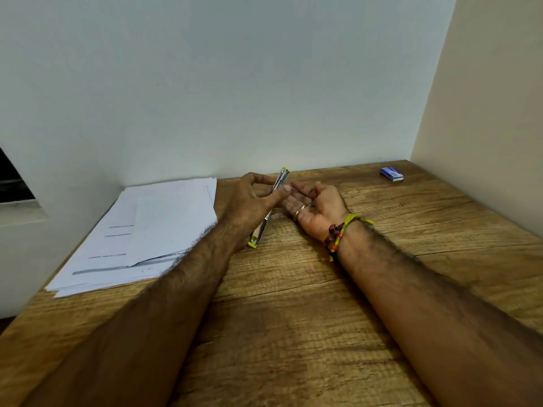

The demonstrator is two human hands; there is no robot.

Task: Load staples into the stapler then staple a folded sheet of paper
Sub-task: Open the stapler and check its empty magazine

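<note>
A brown wooden table with a strong grain and long dark cracks filled the lower half of the view and was pushed into a corner of the room. Behind it rose a plain pale grey-white wall, smooth and evenly lit. To the right, a cream-coloured side wall met the table's edge. At the far left, a dark window opening sat above a pale ledge. The light was soft and dim, with faint shadows.
</note>
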